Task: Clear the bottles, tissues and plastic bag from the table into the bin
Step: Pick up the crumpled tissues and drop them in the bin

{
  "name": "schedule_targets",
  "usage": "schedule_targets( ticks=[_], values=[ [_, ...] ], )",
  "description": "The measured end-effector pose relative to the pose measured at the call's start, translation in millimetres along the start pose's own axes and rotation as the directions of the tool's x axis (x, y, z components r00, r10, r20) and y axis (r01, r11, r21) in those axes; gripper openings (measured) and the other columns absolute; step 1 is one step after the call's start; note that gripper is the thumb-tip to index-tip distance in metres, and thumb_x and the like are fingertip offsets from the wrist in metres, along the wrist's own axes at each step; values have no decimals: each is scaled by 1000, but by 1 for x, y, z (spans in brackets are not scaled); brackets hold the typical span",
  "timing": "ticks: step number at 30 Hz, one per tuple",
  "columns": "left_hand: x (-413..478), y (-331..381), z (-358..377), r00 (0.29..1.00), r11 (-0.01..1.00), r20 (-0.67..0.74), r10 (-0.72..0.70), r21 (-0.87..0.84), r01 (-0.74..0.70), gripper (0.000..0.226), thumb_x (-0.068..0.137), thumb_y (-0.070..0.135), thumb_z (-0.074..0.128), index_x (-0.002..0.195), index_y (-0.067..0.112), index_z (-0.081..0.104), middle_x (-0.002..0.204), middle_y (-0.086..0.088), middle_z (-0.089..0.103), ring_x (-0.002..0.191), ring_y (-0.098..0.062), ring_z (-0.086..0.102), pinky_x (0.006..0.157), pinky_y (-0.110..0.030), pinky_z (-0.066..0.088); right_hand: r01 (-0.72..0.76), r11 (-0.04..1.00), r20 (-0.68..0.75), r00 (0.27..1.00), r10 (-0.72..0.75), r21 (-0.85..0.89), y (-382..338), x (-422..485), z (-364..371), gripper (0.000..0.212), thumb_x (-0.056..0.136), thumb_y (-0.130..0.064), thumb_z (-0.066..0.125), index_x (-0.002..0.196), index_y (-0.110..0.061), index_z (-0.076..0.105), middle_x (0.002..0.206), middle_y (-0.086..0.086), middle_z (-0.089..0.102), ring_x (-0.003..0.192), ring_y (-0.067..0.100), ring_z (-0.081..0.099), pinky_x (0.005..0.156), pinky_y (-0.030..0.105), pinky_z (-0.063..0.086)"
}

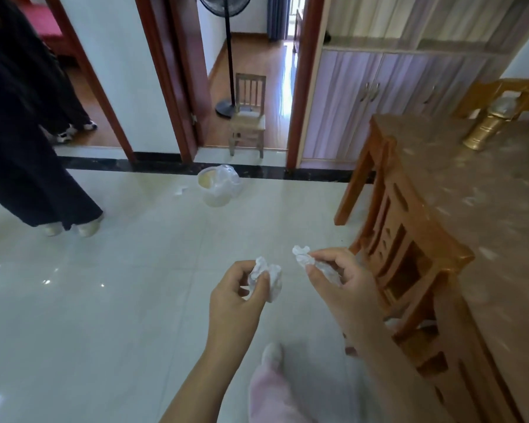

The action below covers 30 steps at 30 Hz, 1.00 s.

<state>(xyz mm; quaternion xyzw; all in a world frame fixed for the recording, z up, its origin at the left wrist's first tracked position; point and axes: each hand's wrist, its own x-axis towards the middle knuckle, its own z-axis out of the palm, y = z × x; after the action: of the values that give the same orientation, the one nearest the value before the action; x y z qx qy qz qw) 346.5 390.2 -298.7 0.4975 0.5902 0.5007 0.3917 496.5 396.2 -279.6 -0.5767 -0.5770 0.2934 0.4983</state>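
My left hand [237, 296] pinches a crumpled white tissue [268, 277] between thumb and fingers. My right hand [338, 277] pinches a second crumpled white tissue [303, 256], with some clear crinkled material tucked under its fingers. Both hands hover over the pale tiled floor, left of the table [471, 209]. The small round bin [216, 186] with a clear plastic liner stands on the floor well ahead of me, near the dark floor strip. A scrap of white tissue [180, 190] lies on the floor just left of the bin.
A wooden chair [409, 254] is pushed against the table's left side. A gold vase [486, 126] stands on the tabletop. One person [28, 148] in dark trousers stands at the left. A small wooden chair [248, 117] and a fan stand [228, 102] sit in the doorway beyond the bin.
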Motion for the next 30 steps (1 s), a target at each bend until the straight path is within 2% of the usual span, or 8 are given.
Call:
schedule_targets(
  ticks=[3,7,10,14,20,25,30],
  values=[
    [68,7,24,999,1000,47,25,-9,-24,21,83,10,60,73,28,62,65,22,62,53,2,48,53,-9,38,-1,1000,-34,999,1,-3,16,64,11,28,78,-10,67,80,-35,56,86,-10,62,82,-2,58,68,3,42],
    [156,26,53,994,999,100,51,1,-51,20,83,11,60,72,29,63,65,21,62,54,1,49,53,-10,40,9,999,-69,998,-12,-38,29,153,18,17,80,-13,66,87,-26,57,84,-13,59,80,2,57,69,1,43],
    [214,36,74,989,995,121,89,25,-93,21,82,12,60,72,30,61,67,23,62,56,3,50,54,-8,39,39,997,-124,991,-46,-64,38,213,15,19,80,-17,66,83,-33,55,83,-16,59,84,-2,55,69,1,43],
    [280,32,98,986,995,142,85,31,-90,22,82,12,60,71,31,61,68,24,62,57,3,50,56,-9,39,3,998,-180,984,-15,-66,53,277,14,27,79,-18,66,77,-41,53,84,-23,58,87,-11,53,67,-2,40],
    [401,20,135,974,996,209,82,26,-89,25,83,9,61,73,32,60,65,24,62,55,2,49,53,-9,39,-98,992,-223,972,77,-85,82,381,34,27,79,-17,67,76,-40,54,82,-21,58,83,-11,52,62,-3,39],
    [523,19,151,959,992,259,114,29,-126,18,84,13,61,78,30,62,68,15,62,59,4,52,55,-6,39,-141,986,-201,972,121,-86,86,496,69,14,82,-17,63,87,-29,58,86,-12,60,81,4,55,65,-1,40],
    [638,29,172,940,986,312,136,53,-160,19,82,20,60,75,37,59,67,17,63,63,4,54,56,-6,40,-127,989,-260,960,105,-70,83,606,98,12,79,-19,64,84,-29,60,87,-14,61,83,-3,53,66,5,42]
  ],
)
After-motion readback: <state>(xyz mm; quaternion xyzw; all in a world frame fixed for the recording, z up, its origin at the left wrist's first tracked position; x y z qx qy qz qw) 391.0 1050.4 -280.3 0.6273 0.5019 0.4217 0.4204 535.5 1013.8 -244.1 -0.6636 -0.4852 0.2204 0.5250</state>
